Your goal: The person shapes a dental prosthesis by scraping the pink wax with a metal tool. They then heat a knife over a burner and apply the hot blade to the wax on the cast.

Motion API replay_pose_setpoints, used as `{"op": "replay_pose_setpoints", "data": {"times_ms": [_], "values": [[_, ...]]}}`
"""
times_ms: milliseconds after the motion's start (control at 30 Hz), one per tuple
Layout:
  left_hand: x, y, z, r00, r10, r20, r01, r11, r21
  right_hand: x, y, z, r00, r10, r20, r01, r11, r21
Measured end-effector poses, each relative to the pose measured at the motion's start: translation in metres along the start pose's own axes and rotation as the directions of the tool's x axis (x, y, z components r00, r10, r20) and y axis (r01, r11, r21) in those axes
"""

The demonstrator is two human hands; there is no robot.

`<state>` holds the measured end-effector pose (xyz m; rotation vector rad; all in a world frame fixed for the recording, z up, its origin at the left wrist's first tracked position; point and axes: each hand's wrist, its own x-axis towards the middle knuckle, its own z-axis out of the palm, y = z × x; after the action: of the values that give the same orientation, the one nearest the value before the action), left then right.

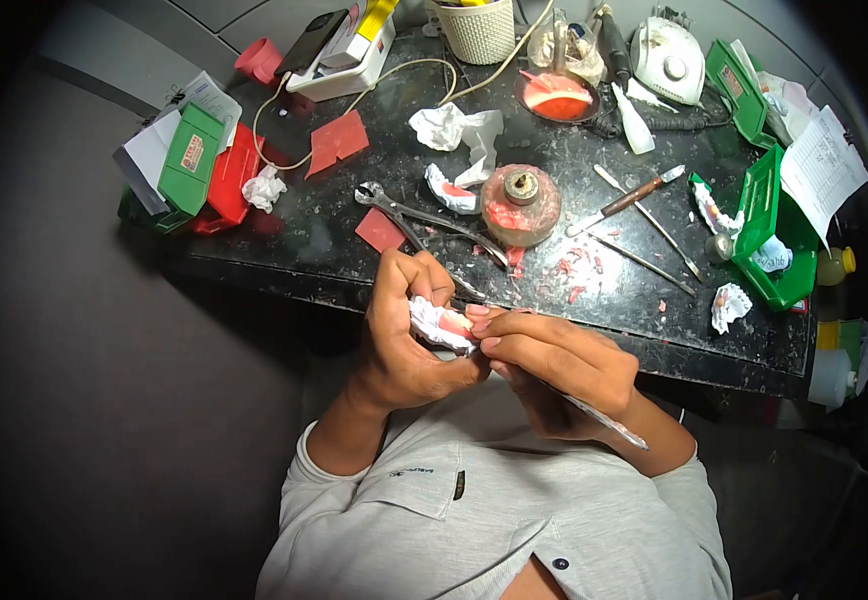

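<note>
My left hand (pixel 391 345) is closed around a white plaster dental cast (pixel 428 324), which carries pink wax and pale teeth. In my right hand (pixel 579 365) is a thin metal wax carver (pixel 609 422); its handle end sticks out below the palm toward the lower right. The fingertips of that hand meet the cast's right side, so the carver's working tip is hidden. Both hands are in front of the bench's near edge. Just beyond them lie pliers (pixel 434 215) and a square of pink wax (pixel 380 231).
A glass spirit lamp (pixel 521 205) stands on the dark bench (pixel 284 240) among pink wax shavings (pixel 579 268). To its right lie a wooden-handled knife (pixel 634 197) and metal instruments. Green boxes (pixel 789 260) with casts are at right; a dish of red wax (pixel 557 98) sits behind.
</note>
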<state>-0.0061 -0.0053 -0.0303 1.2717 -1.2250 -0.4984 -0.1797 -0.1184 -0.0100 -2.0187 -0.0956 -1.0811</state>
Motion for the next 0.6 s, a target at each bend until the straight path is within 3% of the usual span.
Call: {"op": "replay_pose_setpoints", "data": {"times_ms": [300,400,467,600], "values": [[0.002,0.002,0.0,0.999,-0.024,0.048,0.029,0.994,-0.107,-0.001,-0.003,-0.003,0.995,0.097,0.02,-0.098,0.992,0.074],[0.004,0.005,0.0,0.996,-0.048,0.079,0.06,0.985,-0.164,0.003,-0.002,-0.002,0.999,0.046,-0.026,-0.044,0.996,0.076],[0.003,0.01,0.001,0.985,-0.139,0.101,0.161,0.952,-0.26,0.004,-0.002,-0.004,0.998,0.055,-0.018,-0.053,0.994,0.096],[0.002,0.009,0.0,0.975,-0.177,0.137,0.215,0.91,-0.354,0.006,-0.004,-0.007,0.997,0.08,0.02,-0.082,0.985,0.15]]}}
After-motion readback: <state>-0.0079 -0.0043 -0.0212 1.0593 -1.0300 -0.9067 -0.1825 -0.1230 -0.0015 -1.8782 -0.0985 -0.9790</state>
